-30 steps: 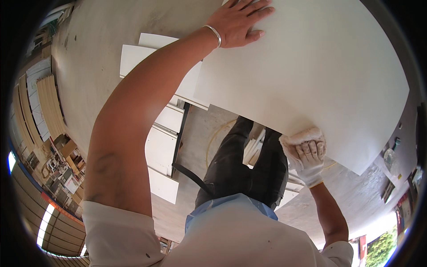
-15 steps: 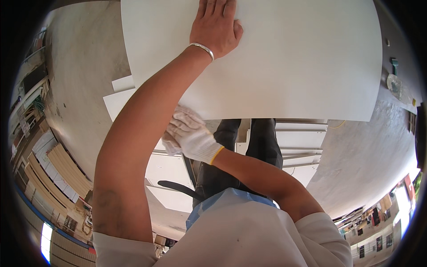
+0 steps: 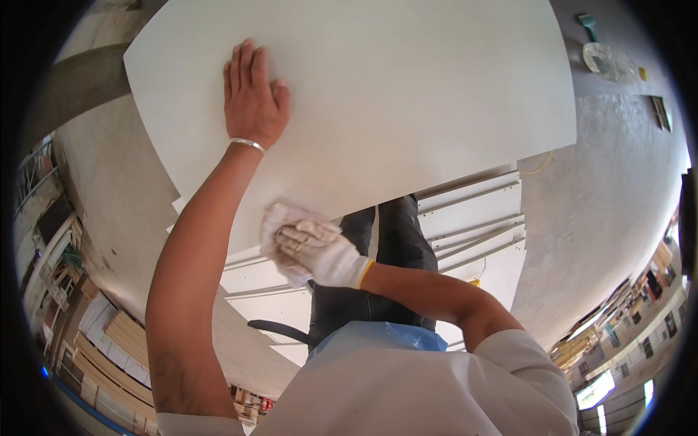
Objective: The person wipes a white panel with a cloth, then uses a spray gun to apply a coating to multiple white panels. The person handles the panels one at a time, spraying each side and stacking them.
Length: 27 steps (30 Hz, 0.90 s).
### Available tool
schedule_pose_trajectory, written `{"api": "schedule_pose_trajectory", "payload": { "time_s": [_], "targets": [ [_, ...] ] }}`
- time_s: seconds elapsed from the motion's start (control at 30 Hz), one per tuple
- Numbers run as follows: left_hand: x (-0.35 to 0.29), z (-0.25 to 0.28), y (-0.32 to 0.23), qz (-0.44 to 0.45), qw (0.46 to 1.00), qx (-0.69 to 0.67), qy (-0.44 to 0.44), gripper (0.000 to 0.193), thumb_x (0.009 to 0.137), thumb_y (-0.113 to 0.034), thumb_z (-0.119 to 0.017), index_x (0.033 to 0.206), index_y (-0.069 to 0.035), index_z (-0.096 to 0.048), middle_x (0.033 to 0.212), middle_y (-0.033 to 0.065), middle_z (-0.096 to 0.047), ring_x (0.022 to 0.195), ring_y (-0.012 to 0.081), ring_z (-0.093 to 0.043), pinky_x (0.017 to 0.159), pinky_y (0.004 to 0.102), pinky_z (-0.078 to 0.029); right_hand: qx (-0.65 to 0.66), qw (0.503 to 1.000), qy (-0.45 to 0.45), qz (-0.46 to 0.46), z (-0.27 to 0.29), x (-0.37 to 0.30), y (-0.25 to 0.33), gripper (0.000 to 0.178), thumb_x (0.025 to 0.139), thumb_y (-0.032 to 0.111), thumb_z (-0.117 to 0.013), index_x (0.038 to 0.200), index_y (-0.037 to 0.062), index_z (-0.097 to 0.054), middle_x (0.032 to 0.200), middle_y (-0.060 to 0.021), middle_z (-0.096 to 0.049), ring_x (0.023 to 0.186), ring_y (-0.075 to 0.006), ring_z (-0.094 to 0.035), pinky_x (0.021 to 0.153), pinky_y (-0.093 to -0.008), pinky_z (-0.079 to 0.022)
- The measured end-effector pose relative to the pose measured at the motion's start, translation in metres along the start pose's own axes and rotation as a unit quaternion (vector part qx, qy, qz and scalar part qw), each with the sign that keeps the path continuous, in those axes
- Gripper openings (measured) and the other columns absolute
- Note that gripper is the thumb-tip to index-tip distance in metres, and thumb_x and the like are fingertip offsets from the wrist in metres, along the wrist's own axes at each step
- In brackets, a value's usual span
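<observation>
A large white panel (image 3: pixel 407 87) lies flat in front of me. My left hand (image 3: pixel 254 98), bare and with a silver bangle at the wrist, rests on it palm down, fingers stretched out. Wearing a white knitted glove with a yellow cuff, my right hand (image 3: pixel 323 251) reaches across my body to the panel's near edge. Its fingers press on a crumpled whitish cloth (image 3: pixel 280 236), which overlaps that edge. The glove hides part of the cloth.
White boards (image 3: pixel 472 207) are stacked below the near edge, on both sides of my legs. Beyond the panel's right side lie a clear plastic bottle (image 3: pixel 607 64) with a yellow cap and a green-handled tool (image 3: pixel 587 25). Timber strips (image 3: pixel 109 370) lie at the far left.
The view has shifted and turned. My left hand now sits lower and further left in the picture. The right hand still holds the cloth, which shows more fully beside the glove.
</observation>
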<state>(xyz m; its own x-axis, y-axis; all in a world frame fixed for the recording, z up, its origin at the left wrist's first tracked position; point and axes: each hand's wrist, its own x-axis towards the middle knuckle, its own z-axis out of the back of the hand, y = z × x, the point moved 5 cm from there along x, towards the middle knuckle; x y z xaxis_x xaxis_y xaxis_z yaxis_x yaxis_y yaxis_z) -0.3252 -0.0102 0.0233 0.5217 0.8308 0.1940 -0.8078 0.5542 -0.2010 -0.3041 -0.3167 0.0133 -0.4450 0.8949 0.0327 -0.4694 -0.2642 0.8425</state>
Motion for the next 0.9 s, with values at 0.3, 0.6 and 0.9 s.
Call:
{"api": "schedule_pose_trajectory", "payload": {
  "time_s": [0.3, 0.6, 0.9],
  "targets": [
    [-0.002, -0.001, 0.006, -0.036, 0.999, 0.007, 0.014, 0.059, 0.098, -0.022, -0.049, 0.15, 0.003, -0.036, 0.162, 0.0236, -0.033, 0.151, 0.0422, -0.028, 0.124, 0.0545, -0.022, -0.425, 0.855, -0.171, -0.243, 0.258, -0.094, -0.108, 0.047, 0.085, 0.036, -0.064, 0.122, 0.0072, -0.069, 0.124, -0.0133, -0.068, 0.13, -0.0285, -0.059, 0.115, -0.0513, -0.037],
    [0.001, 0.001, 0.001, -0.069, 0.997, 0.008, 0.026, 0.06, 0.099, -0.02, -0.047, 0.153, 0.003, -0.031, 0.164, 0.0245, -0.027, 0.153, 0.0443, -0.023, 0.125, 0.0559, -0.018, -0.176, 0.92, -0.205, -0.284, 0.187, -0.06, -0.071, 0.042, 0.09, 0.037, -0.062, 0.125, 0.0131, -0.068, 0.13, -0.0094, -0.067, 0.136, -0.028, -0.053, 0.122, -0.0534, -0.024],
    [0.001, -0.002, 0.004, -0.068, 0.996, 0.021, 0.052, 0.064, 0.099, -0.021, -0.044, 0.154, 0.007, -0.028, 0.165, 0.0269, -0.024, 0.154, 0.0445, -0.02, 0.126, 0.056, -0.016, -0.211, 0.899, -0.283, -0.26, 0.224, -0.079, -0.08, 0.037, 0.088, 0.03, -0.065, 0.122, 0.0182, -0.071, 0.13, -0.0039, -0.069, 0.13, -0.0262, -0.06, 0.124, -0.0617, -0.02]
  ]
}}
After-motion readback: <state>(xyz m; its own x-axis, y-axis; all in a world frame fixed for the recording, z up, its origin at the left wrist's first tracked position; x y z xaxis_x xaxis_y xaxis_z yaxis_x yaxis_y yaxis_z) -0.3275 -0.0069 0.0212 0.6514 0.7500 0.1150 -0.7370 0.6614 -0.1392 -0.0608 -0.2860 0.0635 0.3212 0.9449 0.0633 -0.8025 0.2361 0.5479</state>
